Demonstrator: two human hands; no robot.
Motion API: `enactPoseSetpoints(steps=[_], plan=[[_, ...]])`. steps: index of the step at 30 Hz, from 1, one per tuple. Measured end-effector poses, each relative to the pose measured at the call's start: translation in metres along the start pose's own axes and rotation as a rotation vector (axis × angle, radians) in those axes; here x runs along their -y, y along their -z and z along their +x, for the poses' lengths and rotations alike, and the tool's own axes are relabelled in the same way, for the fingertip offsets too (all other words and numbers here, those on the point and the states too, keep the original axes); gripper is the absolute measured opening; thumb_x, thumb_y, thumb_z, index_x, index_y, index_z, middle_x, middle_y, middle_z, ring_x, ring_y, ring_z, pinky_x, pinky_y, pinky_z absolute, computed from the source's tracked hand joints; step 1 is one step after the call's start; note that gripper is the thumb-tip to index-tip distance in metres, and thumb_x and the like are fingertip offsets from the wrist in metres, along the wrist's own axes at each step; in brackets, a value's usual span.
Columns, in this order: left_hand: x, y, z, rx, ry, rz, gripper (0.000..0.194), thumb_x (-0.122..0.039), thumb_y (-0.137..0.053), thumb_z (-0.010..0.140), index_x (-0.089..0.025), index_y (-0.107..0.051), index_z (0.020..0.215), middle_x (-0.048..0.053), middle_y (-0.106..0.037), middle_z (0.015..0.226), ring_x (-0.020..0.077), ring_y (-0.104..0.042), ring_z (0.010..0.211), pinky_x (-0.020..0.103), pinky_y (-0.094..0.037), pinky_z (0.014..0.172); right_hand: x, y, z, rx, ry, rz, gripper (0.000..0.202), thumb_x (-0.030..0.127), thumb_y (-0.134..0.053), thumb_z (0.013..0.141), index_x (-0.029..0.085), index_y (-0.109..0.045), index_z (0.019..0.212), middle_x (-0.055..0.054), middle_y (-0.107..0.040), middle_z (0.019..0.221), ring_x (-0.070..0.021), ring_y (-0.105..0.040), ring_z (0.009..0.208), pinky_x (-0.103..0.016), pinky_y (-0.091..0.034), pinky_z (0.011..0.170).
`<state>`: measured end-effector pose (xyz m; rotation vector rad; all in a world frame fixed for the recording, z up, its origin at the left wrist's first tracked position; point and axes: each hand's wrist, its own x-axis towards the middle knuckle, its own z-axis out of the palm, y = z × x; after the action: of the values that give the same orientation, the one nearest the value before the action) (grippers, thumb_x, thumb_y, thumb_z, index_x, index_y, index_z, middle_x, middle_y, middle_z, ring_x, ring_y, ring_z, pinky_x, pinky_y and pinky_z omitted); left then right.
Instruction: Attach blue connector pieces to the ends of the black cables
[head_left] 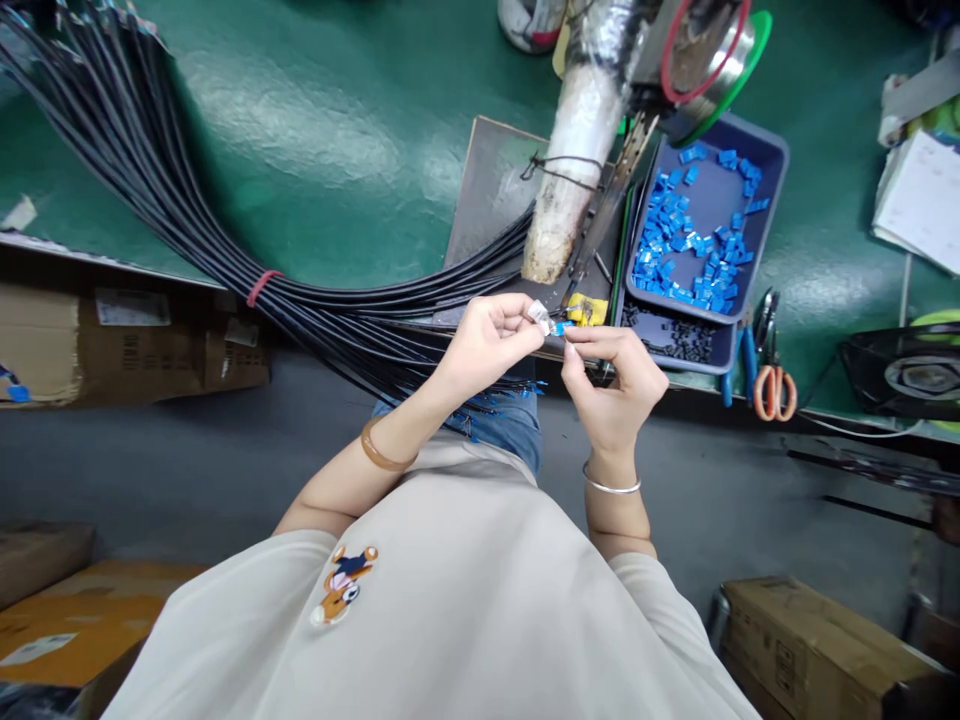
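With our left hand (487,345) pinching a white tag (539,314), we grip a small blue piece (560,328) between nearly closed right-hand (619,380) fingertips, needing steadiness.

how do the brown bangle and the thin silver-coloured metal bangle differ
The brown bangle is a broader band with a warm, caramel tone, while the silver-coloured bangle is thinner and pale with a metallic shine. The brown one circles the person's left forearm; the silver-coloured one circles the right forearm, just below the hand. Both are rounded bands worn near the wrist.
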<state>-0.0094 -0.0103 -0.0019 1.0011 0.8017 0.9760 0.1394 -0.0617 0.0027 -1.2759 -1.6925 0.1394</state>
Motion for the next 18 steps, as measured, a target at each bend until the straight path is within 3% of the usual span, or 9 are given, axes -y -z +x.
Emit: enactPoseSetpoints(steps=[5,13,18], plan=[[0.0027,0.0024,-0.0011,-0.002,-0.022,0.062,0.008,-0.016,-0.069,0.07,-0.014,-0.061,0.069,-0.004,-0.047,0.057,0.004,-0.039,0.052,0.017,-0.031,0.049,-0.0016,0.0007,0.0002,0.003,0.035,-0.027,0.013,0.011,-0.067,0.081,0.022,-0.06,0.08,0.0,-0.075,0.087,-0.0153,-0.072,0.081,-0.032,-0.058,0.074],[0.0064,0.0035,0.0003,0.036,-0.034,0.087,0.008,-0.013,-0.065,0.072,-0.015,-0.058,0.07,-0.005,-0.046,0.057,0.004,-0.036,0.052,0.019,-0.029,0.051,-0.003,-0.0024,-0.0015,-0.007,0.06,-0.047,0.016,0.007,-0.069,0.079,0.022,-0.062,0.081,0.0,-0.073,0.086,-0.0147,-0.071,0.082,-0.031,-0.058,0.074],[0.005,0.0,0.0005,0.049,-0.012,0.104,0.007,-0.013,-0.065,0.07,-0.015,-0.058,0.069,-0.005,-0.044,0.055,0.0037,-0.035,0.05,0.018,-0.029,0.049,0.001,0.0008,-0.0009,-0.039,-0.019,-0.031,0.014,0.009,-0.069,0.081,0.022,-0.064,0.082,0.001,-0.07,0.081,-0.0131,-0.067,0.078,-0.027,-0.056,0.066]])
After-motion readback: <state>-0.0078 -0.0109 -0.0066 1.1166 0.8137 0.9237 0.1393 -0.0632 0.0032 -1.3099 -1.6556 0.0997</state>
